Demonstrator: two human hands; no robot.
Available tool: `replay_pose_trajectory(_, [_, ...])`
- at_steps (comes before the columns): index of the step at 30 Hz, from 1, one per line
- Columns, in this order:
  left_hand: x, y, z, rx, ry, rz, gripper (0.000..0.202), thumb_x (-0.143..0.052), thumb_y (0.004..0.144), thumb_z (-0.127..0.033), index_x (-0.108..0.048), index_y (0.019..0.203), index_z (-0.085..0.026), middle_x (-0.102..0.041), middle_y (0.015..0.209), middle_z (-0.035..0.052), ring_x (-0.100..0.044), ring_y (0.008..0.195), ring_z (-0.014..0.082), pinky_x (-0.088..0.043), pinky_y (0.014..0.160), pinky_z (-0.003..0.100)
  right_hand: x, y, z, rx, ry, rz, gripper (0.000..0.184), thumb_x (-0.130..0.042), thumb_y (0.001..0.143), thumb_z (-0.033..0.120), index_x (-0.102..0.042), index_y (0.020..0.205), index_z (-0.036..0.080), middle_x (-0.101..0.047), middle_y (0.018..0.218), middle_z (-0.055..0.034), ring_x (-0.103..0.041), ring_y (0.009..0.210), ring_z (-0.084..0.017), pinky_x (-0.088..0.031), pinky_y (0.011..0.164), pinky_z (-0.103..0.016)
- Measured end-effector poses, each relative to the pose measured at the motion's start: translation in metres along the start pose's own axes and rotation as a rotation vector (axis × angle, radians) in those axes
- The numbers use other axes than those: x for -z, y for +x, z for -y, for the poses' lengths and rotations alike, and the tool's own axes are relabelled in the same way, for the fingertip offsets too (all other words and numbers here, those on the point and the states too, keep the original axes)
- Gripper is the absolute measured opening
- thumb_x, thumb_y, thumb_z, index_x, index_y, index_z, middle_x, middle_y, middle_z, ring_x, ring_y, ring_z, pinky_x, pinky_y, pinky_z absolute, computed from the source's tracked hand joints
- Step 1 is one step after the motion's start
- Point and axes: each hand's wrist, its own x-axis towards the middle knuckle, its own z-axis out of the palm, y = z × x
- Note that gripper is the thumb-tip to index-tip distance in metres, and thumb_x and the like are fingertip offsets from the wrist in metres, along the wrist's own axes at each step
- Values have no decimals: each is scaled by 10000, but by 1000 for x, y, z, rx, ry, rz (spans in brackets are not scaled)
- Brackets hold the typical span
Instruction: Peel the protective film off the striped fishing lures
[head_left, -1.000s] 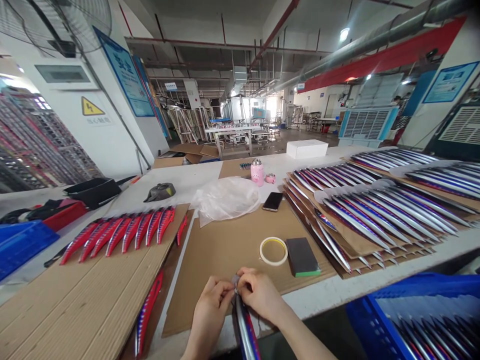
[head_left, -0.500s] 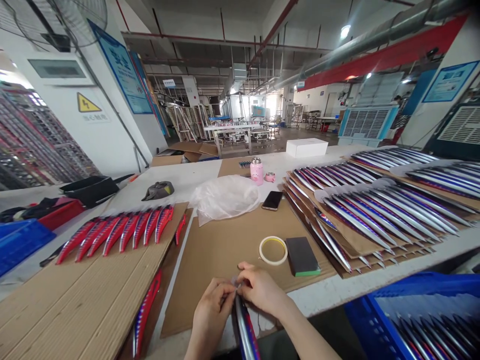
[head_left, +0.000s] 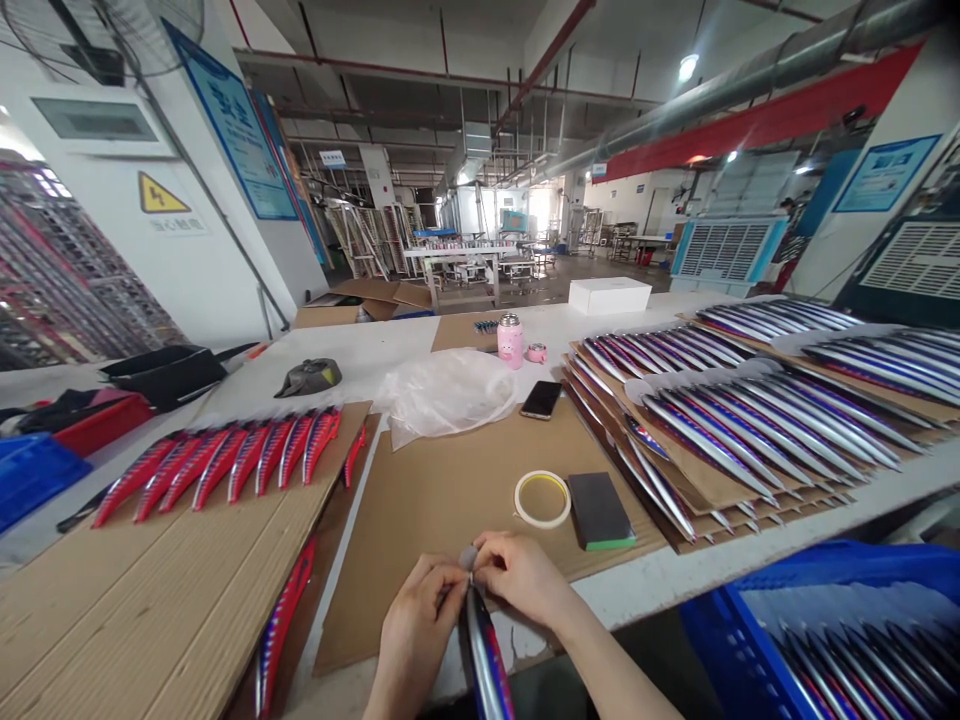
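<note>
A silver, blue and red fishing lure (head_left: 489, 660) points away from me at the table's near edge, its lower end cut off by the frame. At its far tip my left hand (head_left: 424, 610) is closed in a pinch. My right hand (head_left: 521, 578) pinches the same tip from the other side, its fingertips meeting the left ones. A small greyish translucent piece (head_left: 468, 556) sticks up between the fingers; its kind is unclear. Just beyond the hands, a roll of tape (head_left: 542, 499) and a dark block with a green base (head_left: 602, 511) lie on the cardboard sheet (head_left: 427, 495).
Red lures (head_left: 247, 455) lie in a row on cardboard at left. Silver lures (head_left: 739, 430) cover stacked cardboard at right, above a blue crate (head_left: 720, 640) of more lures. A plastic bag (head_left: 450, 395), a phone (head_left: 541, 399) and a pink bottle (head_left: 510, 342) stand farther back.
My right hand's fingers have curled in closer around the lure's tip, and the translucent piece shows more clearly. The whole view has shifted slightly. Both hands stay at the tip.
</note>
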Motion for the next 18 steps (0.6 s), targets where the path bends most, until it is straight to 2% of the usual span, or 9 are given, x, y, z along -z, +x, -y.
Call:
replay_pose_trajectory(4, [-1, 0, -2, 3, -7, -12, 212, -496, 823, -302, -662, 709, -233, -658, 856, 37, -640, 813, 211, -485, 744, 316, -8, 4, -4, -26, -72, -6, 208, -593, 710, 18, -647, 593, 182, -703, 807, 15, -656, 760, -124, -430, 637, -165])
replay_pose_trajectory(10, [1, 3, 1, -6, -25, -47, 232, -509, 821, -332, -658, 673, -231, -660, 821, 39, -643, 797, 218, -507, 738, 327, -19, 7, -6, -95, -253, -70, 192, -571, 739, 53, -641, 611, 178, -721, 841, -28, -651, 776, -146, -442, 687, -224])
replay_pose_trajectory(12, [0, -1, 3, -15, -34, -71, 205, -515, 816, -327, -674, 728, -233, -664, 860, 45, -649, 841, 228, -521, 776, 341, -21, 7, -3, -111, -309, -86, 164, -579, 758, 76, -644, 642, 171, -719, 833, -31, -647, 755, -150, -450, 688, -253])
replay_pose_trajectory(14, [-6, -14, 5, -25, -44, -106, 205, -514, 816, -327, -676, 883, -222, -662, 925, 62, -655, 896, 239, -540, 803, 348, -21, 7, 0, -129, -353, -98, 144, -593, 779, 104, -641, 658, 167, -711, 790, -19, -643, 721, -154, -458, 672, -272])
replay_pose_trajectory(16, [-16, -34, 7, -10, -70, -147, 316, -519, 818, -341, -612, 1086, -200, -656, 943, 78, -675, 823, 231, -575, 700, 321, -21, 8, 1, -143, -380, -105, 151, -610, 800, 138, -631, 652, 166, -701, 754, -7, -637, 691, -151, -464, 653, -277])
replay_pose_trajectory(18, [-29, -57, 8, 59, -133, -192, 465, -563, 796, -352, -513, 1241, -223, -665, 901, 66, -626, 554, 185, -527, 450, 281, -23, 9, 0, -143, -391, -109, 165, -621, 820, 168, -624, 656, 163, -695, 758, -2, -631, 687, -143, -472, 651, -277])
